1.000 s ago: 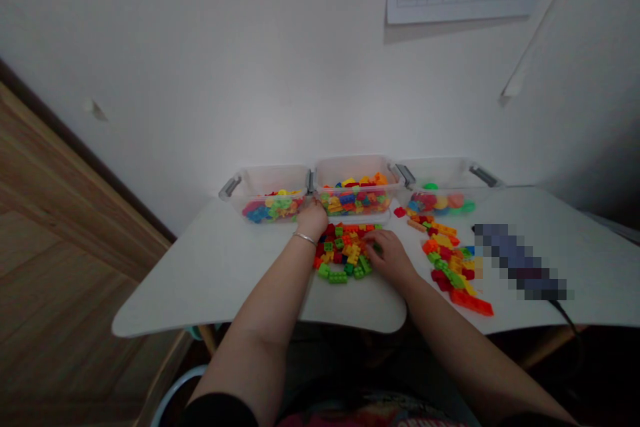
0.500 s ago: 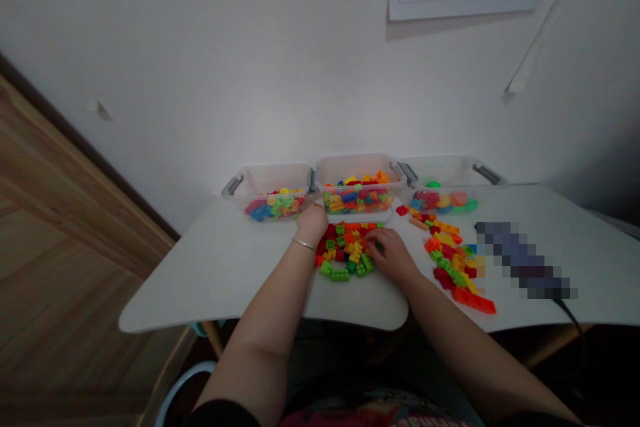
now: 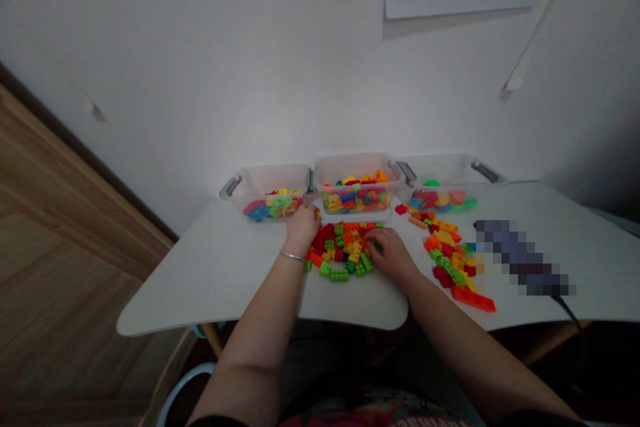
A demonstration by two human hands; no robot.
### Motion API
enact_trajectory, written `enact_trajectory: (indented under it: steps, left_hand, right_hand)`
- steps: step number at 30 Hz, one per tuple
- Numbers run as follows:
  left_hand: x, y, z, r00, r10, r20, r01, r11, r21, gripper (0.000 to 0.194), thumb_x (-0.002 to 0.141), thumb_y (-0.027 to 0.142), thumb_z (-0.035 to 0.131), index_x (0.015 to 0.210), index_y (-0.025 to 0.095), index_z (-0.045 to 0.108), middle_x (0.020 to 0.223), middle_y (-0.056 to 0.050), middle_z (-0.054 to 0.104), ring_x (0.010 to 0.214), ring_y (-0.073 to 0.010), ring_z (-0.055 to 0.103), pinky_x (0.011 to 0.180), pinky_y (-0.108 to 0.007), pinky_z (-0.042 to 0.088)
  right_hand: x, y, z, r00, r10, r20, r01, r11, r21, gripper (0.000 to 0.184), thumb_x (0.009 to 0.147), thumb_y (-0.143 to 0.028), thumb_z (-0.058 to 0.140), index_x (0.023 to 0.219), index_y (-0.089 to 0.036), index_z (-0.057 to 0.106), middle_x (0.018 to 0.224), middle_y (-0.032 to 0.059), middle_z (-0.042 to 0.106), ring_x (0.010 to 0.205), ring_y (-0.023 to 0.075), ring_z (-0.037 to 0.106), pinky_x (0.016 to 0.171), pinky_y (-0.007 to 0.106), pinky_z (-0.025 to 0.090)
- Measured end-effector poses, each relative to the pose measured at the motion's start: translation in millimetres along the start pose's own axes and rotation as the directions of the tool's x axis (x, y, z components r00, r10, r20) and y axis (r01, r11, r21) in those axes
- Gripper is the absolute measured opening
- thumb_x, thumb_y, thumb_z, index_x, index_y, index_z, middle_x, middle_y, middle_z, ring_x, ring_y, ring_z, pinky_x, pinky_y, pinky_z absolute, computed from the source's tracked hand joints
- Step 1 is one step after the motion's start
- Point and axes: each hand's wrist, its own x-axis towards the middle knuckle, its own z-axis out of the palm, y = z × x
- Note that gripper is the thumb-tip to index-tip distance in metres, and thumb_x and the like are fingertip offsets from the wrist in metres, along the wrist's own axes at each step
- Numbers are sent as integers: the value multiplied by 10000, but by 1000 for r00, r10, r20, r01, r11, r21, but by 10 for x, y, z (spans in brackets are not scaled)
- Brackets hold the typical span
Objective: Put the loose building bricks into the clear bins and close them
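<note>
A pile of red, orange, yellow and green toy building bricks [image 3: 339,256] lies on the white table. At its left edge is my left hand [image 3: 302,227], fingers curled, with a small yellow toy brick [image 3: 317,213] showing at the fingertips. My right hand [image 3: 393,252] rests at the pile's right side, its fingers bent in a pinch among the bricks. A dark green bit shows between its thumb and fingers, too small to name. Just behind the pile stands the middle clear bin [image 3: 357,167], partly filled with mixed bricks.
A left clear bin [image 3: 270,177] and a right clear bin [image 3: 450,170] hold colourful pieces against the wall. More loose bricks [image 3: 453,260] form a strip on the right, beside a blurred-out object [image 3: 523,259] with a cable. The white table [image 3: 210,280] has a curved front edge.
My left hand has moved left along the pile's edge, and a yellow brick now shows at its fingertips. My right hand has hardly moved.
</note>
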Motion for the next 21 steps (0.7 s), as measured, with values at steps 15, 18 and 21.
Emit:
enact_trajectory:
  steps: [15, 18, 21]
  left_hand:
    - [84, 266, -80, 987, -156, 31, 155, 987, 49, 294, 884, 139, 435, 1042, 111, 682, 1010, -201, 696, 969, -278, 688, 779, -368, 554]
    - [107, 259, -81, 985, -167, 38, 165, 985, 45, 277, 862, 127, 462, 1005, 100, 698, 986, -204, 704, 957, -281, 692, 773, -366, 555]
    - [97, 212, -62, 986, -161, 31, 160, 987, 29, 236, 845, 180, 521, 988, 118, 699, 988, -187, 709, 937, -273, 695, 766, -350, 556]
  right_hand:
    - [-7, 5, -2, 1000, 9, -9, -9, 1000, 17, 145, 825, -179, 527, 899, -218, 644, 948, 75, 688, 949, 241, 586, 895, 442, 453]
    - [-6, 5, -5, 1000, 7, -6, -7, 1000, 23, 133, 829, -181, 531, 892, -214, 644, 948, 74, 688, 948, 239, 585, 893, 439, 453]
    - [-9, 4, -8, 1000, 13, -5, -13, 1000, 27, 137, 827, -175, 532, 894, -211, 646, 948, 76, 688, 952, 240, 584, 894, 441, 453]
